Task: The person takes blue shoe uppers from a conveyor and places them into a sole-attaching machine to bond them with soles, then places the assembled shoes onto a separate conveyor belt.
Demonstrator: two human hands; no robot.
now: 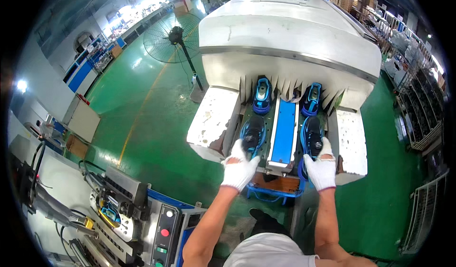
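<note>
My left hand (240,170), in a white work glove with a worn spot, grips the near end of a black and blue sports shoe (253,130) on the left track of a machine's conveyor. Another white glove covers my right hand (321,170), closed around the near end of a matching shoe (312,133) on the right track. Both gloves partly hide the shoes' near ends. Farther in, a blue and black shoe (261,96) stands on the left track and a similar one (312,99) on the right, both at the dark strip curtain of the machine's opening.
A blue-topped divider (285,129) separates the tracks, with white side housings (213,119) outside them. The white machine (289,34) rises ahead. A floor fan (175,35) stands left; a control panel (165,231) is at lower left. Wire racks (420,100) line the right.
</note>
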